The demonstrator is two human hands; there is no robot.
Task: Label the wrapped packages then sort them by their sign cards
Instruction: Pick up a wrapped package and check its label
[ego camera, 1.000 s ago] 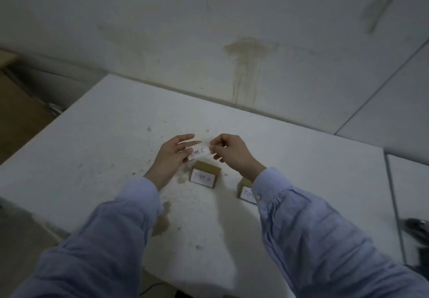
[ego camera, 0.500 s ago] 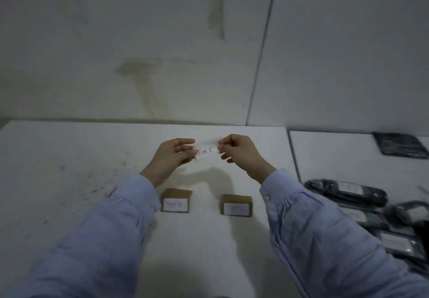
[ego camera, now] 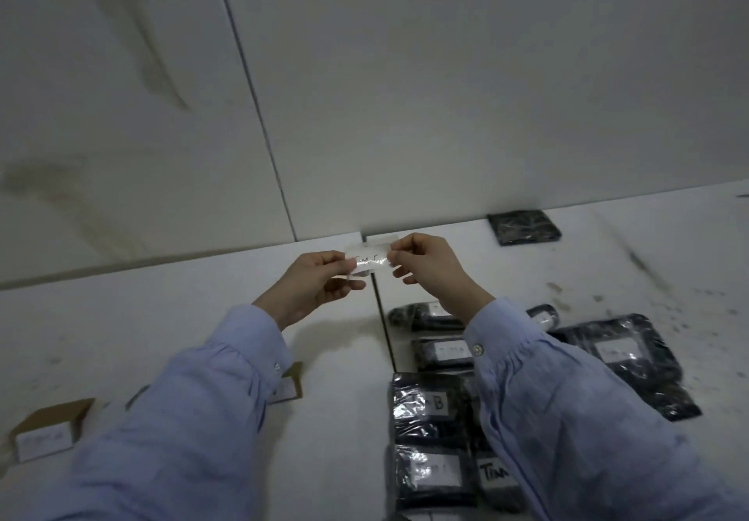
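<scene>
Left hand, right hand pinch label

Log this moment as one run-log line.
stage: labelling | left hand: pinches label, left end | right hand: pinches its right end | label: above table, unattached | wrapped packages: at right, several labelled

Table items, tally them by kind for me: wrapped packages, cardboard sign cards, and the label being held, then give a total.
Black wrapped packages: at least 7, the right sleeve hides some
Cardboard sign cards: 2
Handwritten paper label: 1
Total: at least 10
</scene>
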